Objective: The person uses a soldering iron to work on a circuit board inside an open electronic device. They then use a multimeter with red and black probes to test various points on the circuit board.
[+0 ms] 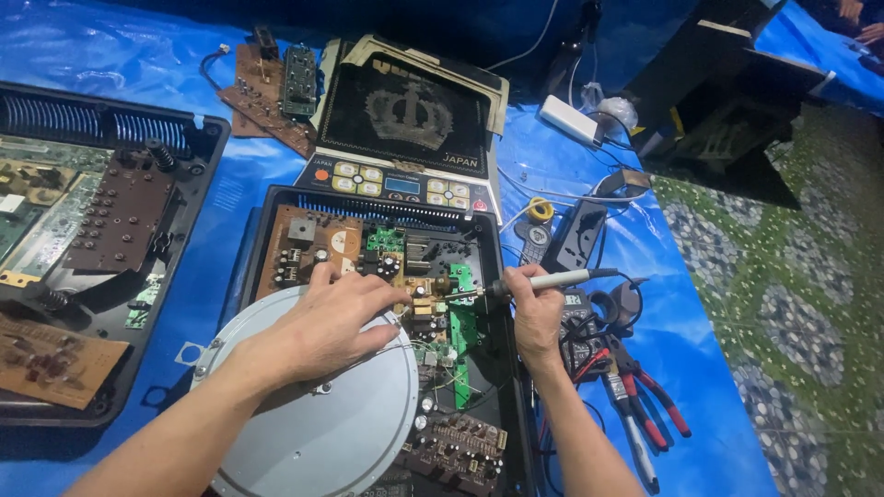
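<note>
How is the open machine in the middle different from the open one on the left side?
The middle machine has a round silver disc lying on it; the left machine has none. The left hand rests on the middle one while the right hand holds a soldering iron to its boards; nobody touches the left one. The left one is cut off by the picture edge. Both are black trays with bare circuit boards, on blue sheeting.

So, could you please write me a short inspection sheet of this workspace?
Surface: blue tarp.
Job's things: opened cooker base, circuit boards exposed; round coil disc; soldering iron.
Clutter: second opened unit, loose boards, pliers, glass top panel.
Grippers: left hand rests on the disc and board; right hand holds the iron.
Cables: white cables near a power strip.
Surroundings: patterned floor.
</note>
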